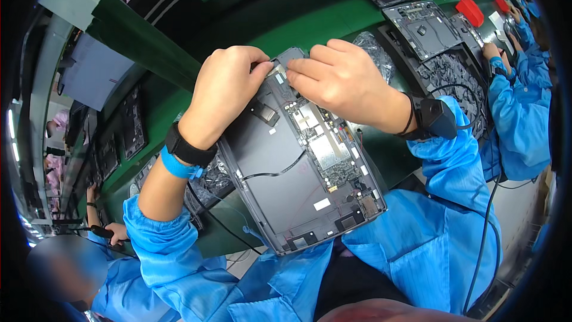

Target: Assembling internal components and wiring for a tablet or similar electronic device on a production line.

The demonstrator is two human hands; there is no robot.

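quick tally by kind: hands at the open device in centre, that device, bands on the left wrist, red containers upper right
Bare left hand and bare right hand: 2
Dark grey rectangular device shell with exposed circuit board: 1
Wide black wristband: 1
Narrow blue wristband: 1
Bright red plastic containers: 2
Total: 7

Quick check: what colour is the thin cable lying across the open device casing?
Black; the cable shows best in the head view.
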